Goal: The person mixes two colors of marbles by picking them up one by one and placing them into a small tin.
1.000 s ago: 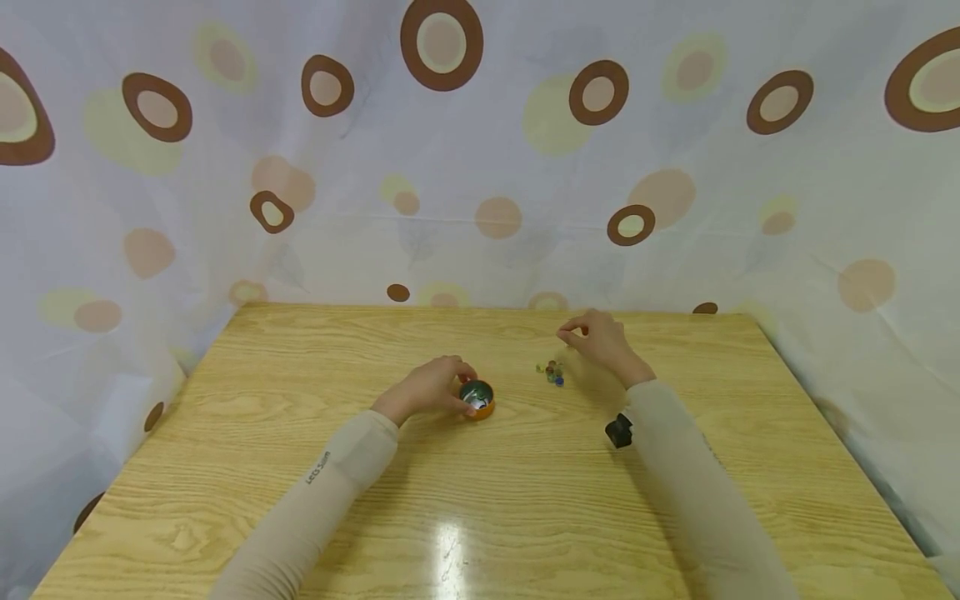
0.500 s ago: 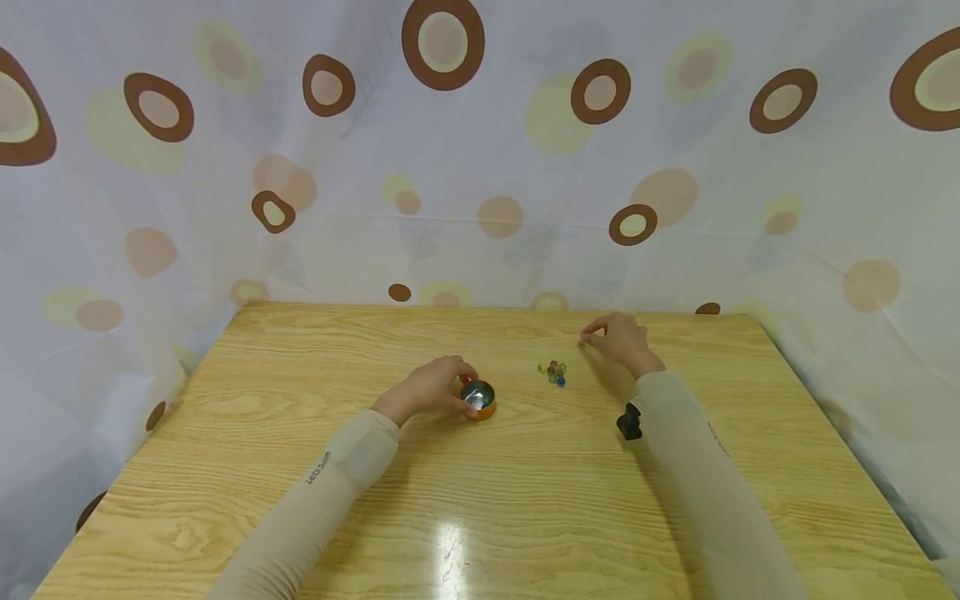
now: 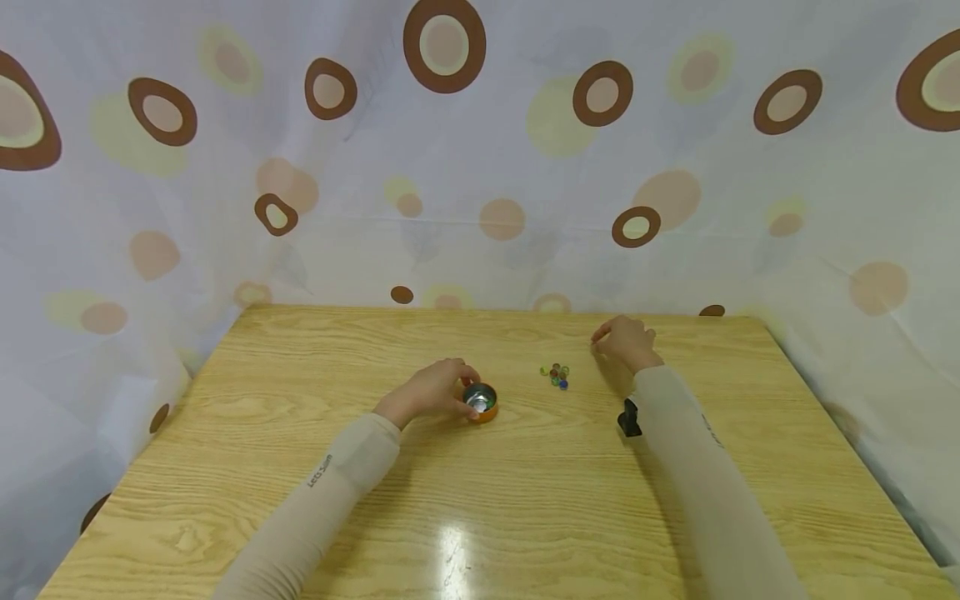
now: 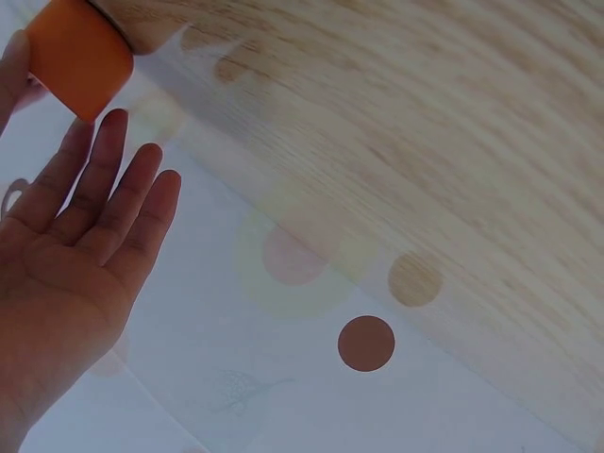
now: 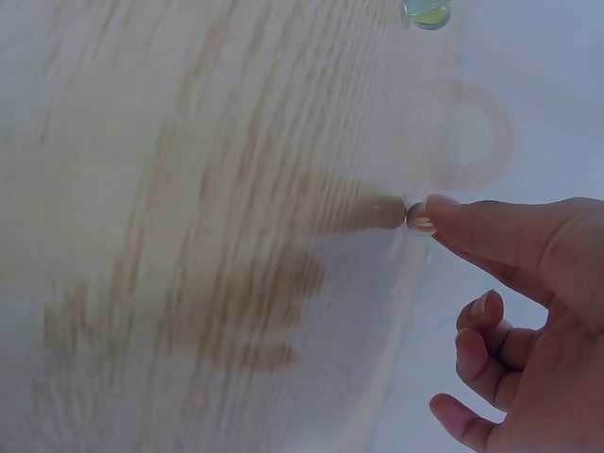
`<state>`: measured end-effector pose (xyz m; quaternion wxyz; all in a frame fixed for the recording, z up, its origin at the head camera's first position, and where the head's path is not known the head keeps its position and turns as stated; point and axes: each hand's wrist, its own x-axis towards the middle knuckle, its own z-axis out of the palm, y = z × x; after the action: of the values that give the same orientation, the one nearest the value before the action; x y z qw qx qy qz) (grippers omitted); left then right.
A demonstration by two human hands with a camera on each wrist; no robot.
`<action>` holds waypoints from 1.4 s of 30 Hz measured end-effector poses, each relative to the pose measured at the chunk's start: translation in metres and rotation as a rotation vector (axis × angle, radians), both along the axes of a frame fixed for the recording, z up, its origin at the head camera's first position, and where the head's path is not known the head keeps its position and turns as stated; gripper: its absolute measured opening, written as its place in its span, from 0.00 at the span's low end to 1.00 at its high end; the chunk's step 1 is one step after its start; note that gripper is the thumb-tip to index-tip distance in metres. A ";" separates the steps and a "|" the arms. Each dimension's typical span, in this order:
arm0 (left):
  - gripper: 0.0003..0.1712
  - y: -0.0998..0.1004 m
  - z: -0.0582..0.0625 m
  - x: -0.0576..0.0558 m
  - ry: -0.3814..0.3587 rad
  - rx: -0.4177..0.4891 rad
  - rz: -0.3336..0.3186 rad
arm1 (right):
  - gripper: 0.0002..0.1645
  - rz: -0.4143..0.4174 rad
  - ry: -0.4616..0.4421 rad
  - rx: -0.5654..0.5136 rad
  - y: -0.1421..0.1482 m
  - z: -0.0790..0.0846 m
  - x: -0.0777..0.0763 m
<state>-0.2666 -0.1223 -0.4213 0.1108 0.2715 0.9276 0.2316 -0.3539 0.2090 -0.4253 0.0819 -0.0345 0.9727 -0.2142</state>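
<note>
Right grip [image 3: 627,342] farther right, its marble [image 5: 419,221] perhaps half-hidden.

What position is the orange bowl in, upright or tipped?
Upright: in the head view, the orange bowl shows its open mouth facing up.

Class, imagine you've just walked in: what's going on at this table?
A person's left hand holds a small orange bowl upright on the wooden table. Off to the right, their right hand pinches a single glass marble close to the tabletop. A loose cluster of coloured marbles lies outside the bowl, between it and the right hand.
</note>
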 end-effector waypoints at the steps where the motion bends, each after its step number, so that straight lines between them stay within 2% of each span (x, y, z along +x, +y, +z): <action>1: 0.27 0.000 0.000 0.000 0.002 -0.001 -0.002 | 0.15 -0.001 -0.001 0.006 0.000 0.000 0.000; 10: 0.27 0.002 0.000 0.001 0.016 -0.031 0.003 | 0.11 -0.016 -0.027 0.016 -0.001 0.001 0.004; 22: 0.28 0.003 0.000 -0.001 -0.003 -0.029 0.017 | 0.12 0.000 -0.011 0.025 0.001 0.001 0.005; 29: 0.29 0.003 0.000 -0.002 -0.011 -0.021 0.031 | 0.15 0.036 0.021 0.034 -0.004 0.002 0.007; 42: 0.29 0.003 0.001 -0.002 -0.009 -0.007 0.026 | 0.15 0.060 0.108 -0.020 -0.011 0.006 0.016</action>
<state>-0.2685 -0.1193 -0.4203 0.1129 0.2579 0.9314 0.2309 -0.3378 0.1979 -0.4195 0.0352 -0.0760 0.9721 -0.2191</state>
